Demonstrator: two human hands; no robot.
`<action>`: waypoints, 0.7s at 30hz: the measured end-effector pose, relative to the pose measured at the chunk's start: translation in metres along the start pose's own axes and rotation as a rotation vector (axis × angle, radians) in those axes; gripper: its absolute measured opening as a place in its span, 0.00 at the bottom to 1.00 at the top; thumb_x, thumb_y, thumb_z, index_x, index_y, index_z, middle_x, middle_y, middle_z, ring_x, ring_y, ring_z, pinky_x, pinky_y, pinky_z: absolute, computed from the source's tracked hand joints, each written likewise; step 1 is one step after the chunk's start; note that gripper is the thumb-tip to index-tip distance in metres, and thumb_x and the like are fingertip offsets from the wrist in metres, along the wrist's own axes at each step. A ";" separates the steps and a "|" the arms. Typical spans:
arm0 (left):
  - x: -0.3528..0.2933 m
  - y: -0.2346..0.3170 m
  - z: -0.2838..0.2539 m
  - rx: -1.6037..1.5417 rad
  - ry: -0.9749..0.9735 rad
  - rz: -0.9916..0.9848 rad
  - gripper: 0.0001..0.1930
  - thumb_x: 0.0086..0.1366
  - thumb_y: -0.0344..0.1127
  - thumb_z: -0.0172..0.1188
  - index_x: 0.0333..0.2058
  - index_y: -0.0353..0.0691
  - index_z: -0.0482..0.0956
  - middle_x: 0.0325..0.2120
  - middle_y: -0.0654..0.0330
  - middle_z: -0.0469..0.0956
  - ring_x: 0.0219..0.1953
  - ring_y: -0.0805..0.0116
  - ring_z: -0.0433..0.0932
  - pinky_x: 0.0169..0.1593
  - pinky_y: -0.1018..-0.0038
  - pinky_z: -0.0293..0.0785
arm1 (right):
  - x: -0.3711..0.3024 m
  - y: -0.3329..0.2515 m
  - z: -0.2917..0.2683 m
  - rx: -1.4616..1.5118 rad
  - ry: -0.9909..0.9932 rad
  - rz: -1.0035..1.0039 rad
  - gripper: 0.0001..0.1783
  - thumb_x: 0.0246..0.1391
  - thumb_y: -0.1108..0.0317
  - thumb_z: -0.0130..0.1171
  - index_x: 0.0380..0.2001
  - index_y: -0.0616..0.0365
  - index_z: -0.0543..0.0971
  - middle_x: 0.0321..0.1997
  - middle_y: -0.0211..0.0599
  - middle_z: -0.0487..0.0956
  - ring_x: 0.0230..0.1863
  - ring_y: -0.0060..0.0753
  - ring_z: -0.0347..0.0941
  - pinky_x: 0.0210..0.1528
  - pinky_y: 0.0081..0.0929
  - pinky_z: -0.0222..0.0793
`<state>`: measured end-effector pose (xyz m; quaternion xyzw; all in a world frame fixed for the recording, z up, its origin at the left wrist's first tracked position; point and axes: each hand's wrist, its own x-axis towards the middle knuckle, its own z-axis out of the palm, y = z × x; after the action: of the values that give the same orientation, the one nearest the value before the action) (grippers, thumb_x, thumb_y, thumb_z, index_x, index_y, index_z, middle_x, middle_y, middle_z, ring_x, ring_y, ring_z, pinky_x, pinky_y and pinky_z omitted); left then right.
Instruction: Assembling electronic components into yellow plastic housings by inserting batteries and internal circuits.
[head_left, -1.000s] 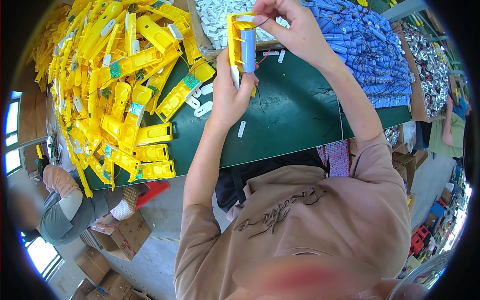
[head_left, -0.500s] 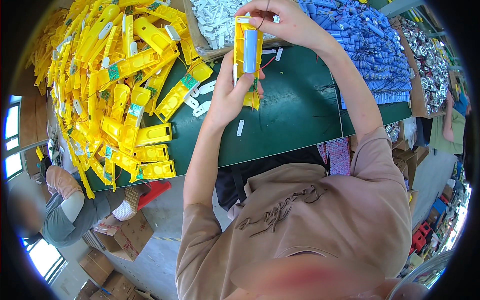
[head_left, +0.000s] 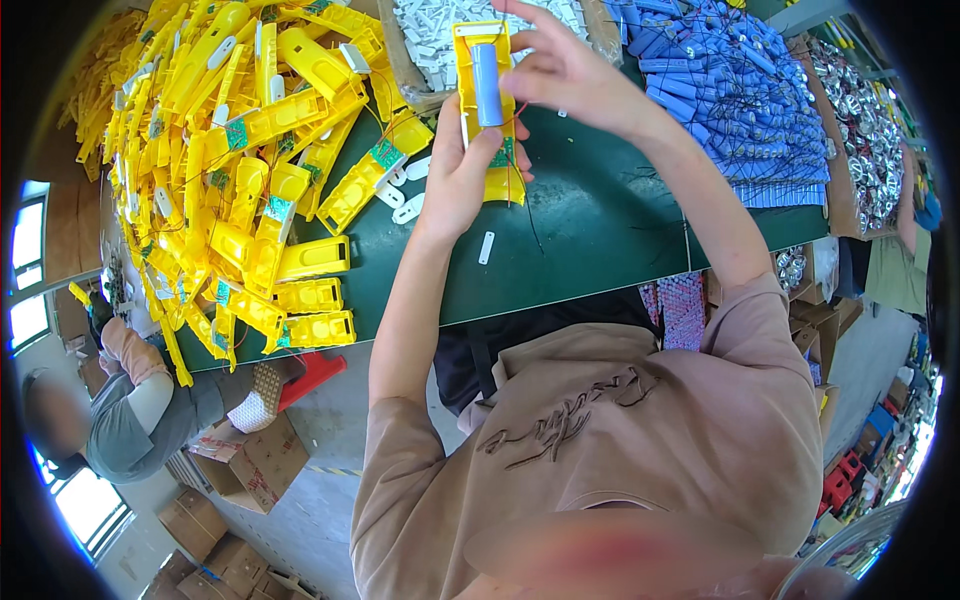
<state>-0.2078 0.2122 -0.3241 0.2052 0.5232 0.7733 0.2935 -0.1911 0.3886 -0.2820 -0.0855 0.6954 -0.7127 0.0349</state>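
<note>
My left hand (head_left: 461,182) grips a long yellow plastic housing (head_left: 507,188) upright over the green table, thumb on its face and fingers wrapped behind. Inside the housing lies a blue cylindrical battery cell (head_left: 487,85). A white strip (head_left: 482,30) crosses its far end, and a small green circuit board (head_left: 503,152) with thin wires sits below the cell. My right hand (head_left: 570,80) is at the housing's right side, fingers spread; its lower fingertips reach the edge beside the cell. Whether they touch it I cannot tell.
Yellow housings (head_left: 240,240) are heaped at the left. White plastic pieces fill a carton (head_left: 405,70) at the back. Wired blue cells (head_left: 735,110) are stacked at the right, beside a box of shiny metal parts (head_left: 850,205). Loose white strips (head_left: 486,248) lie on the green table (head_left: 590,245).
My right hand has come off the housing's far end and its fingers have spread. The housing has shifted slightly left and away. A dark wire now hangs down at its right.
</note>
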 end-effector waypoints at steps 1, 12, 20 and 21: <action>-0.001 0.000 0.002 -0.001 -0.001 -0.003 0.20 0.63 0.30 0.42 0.54 0.37 0.56 0.35 0.52 0.71 0.29 0.67 0.75 0.31 0.70 0.78 | -0.003 -0.003 0.011 -0.113 0.005 0.024 0.39 0.57 0.70 0.54 0.65 0.55 0.44 0.49 0.38 0.67 0.45 0.27 0.67 0.49 0.24 0.64; 0.001 -0.002 -0.002 0.108 0.016 0.047 0.19 0.64 0.26 0.43 0.54 0.37 0.54 0.35 0.56 0.69 0.29 0.71 0.74 0.32 0.72 0.77 | 0.007 0.017 0.032 0.012 0.150 -0.060 0.41 0.56 0.72 0.54 0.65 0.58 0.42 0.50 0.45 0.66 0.47 0.31 0.65 0.48 0.26 0.65; 0.000 -0.001 -0.001 -0.075 0.033 0.030 0.20 0.65 0.28 0.44 0.54 0.35 0.53 0.35 0.55 0.70 0.30 0.69 0.75 0.32 0.72 0.77 | 0.001 0.030 0.028 -0.032 0.173 -0.114 0.37 0.54 0.64 0.57 0.63 0.57 0.52 0.37 0.40 0.73 0.24 0.18 0.69 0.23 0.16 0.67; 0.000 -0.001 -0.001 -0.016 0.053 0.040 0.21 0.65 0.28 0.45 0.55 0.35 0.52 0.36 0.55 0.70 0.32 0.69 0.75 0.34 0.73 0.76 | -0.001 0.029 0.028 0.014 0.074 -0.026 0.41 0.54 0.64 0.57 0.65 0.56 0.47 0.39 0.42 0.72 0.21 0.18 0.69 0.19 0.15 0.66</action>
<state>-0.2082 0.2116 -0.3256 0.1927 0.5203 0.7884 0.2657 -0.1871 0.3601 -0.3102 -0.0678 0.6899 -0.7207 0.0005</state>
